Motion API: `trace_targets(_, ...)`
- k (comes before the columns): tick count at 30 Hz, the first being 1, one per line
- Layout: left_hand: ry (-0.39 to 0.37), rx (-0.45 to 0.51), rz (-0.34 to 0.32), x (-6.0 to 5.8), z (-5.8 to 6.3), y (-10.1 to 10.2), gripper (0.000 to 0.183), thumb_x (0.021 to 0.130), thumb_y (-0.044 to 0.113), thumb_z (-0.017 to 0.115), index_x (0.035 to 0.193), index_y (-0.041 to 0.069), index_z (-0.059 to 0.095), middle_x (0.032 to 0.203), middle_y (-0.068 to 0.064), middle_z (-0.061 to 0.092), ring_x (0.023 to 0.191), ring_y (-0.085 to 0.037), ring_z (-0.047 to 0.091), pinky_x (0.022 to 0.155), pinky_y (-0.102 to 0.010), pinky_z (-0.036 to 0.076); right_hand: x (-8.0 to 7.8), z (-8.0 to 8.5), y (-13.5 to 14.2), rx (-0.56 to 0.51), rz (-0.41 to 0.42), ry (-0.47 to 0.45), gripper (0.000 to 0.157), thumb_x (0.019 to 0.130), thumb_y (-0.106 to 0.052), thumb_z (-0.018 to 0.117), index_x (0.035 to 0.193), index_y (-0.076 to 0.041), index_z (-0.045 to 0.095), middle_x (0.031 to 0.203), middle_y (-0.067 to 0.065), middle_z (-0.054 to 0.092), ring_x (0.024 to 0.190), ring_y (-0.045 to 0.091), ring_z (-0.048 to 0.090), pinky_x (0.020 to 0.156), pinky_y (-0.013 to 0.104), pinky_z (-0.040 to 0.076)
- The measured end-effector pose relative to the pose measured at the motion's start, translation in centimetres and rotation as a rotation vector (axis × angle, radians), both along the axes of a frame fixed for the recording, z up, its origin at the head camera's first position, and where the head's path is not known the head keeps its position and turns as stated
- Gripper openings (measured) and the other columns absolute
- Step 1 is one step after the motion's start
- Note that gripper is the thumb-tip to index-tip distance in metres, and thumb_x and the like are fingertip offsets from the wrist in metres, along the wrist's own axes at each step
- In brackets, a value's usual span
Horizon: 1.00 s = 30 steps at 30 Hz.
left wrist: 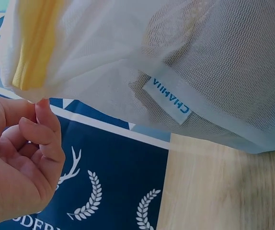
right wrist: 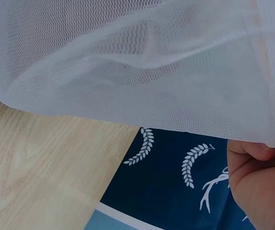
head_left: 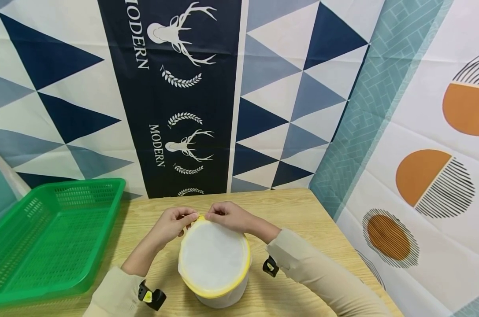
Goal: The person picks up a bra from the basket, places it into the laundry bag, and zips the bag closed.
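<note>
A white mesh laundry bag [head_left: 214, 259], round like a drum with a yellow zipper band about its top, stands upright on the table. At the far side of its rim my left hand [head_left: 175, 223] pinches the edge by the zipper, thumb against index finger. Close beside it, my right hand [head_left: 230, 216] pinches the same stretch of rim. The yellow zipper [left wrist: 38, 45] runs down to the left fingertips in the left wrist view, where a white label [left wrist: 168, 100] with blue letters also shows. Mesh [right wrist: 128, 72] fills the top of the right wrist view; the right fingertips are partly hidden there.
A green plastic basket [head_left: 89, 264] with perforated sides stands at the left. The wooden table [head_left: 291, 211] ends at a patterned wall cloth [head_left: 271, 110] behind and another cloth on the right. Black wrist straps with small devices sit on both wrists.
</note>
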<state>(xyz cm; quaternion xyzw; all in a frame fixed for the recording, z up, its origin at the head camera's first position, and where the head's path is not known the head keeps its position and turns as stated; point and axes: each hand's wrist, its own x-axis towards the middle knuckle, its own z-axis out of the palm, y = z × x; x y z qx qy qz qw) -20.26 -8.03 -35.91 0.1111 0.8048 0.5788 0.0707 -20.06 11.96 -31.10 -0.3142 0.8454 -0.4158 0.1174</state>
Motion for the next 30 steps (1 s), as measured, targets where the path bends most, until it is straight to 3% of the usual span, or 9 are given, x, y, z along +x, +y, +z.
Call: trace_targets(30, 0.015, 0.010, -0.001, 0.38, -0.12, 0.00, 0.032, 0.089, 0.024, 0.051, 0.108, -0.002, 0.057, 0.079, -0.008, 0.055, 0.065, -0.016, 0.047, 0.046, -0.024, 0.035, 0.26, -0.11, 0.62, 0.004, -0.018, -0.008, 0.019, 0.091, -0.017, 0.048, 0.083, -0.003, 0.059, 0.071, -0.001, 0.050, 0.057, 0.007, 0.044, 0.050, 0.019, 0.040)
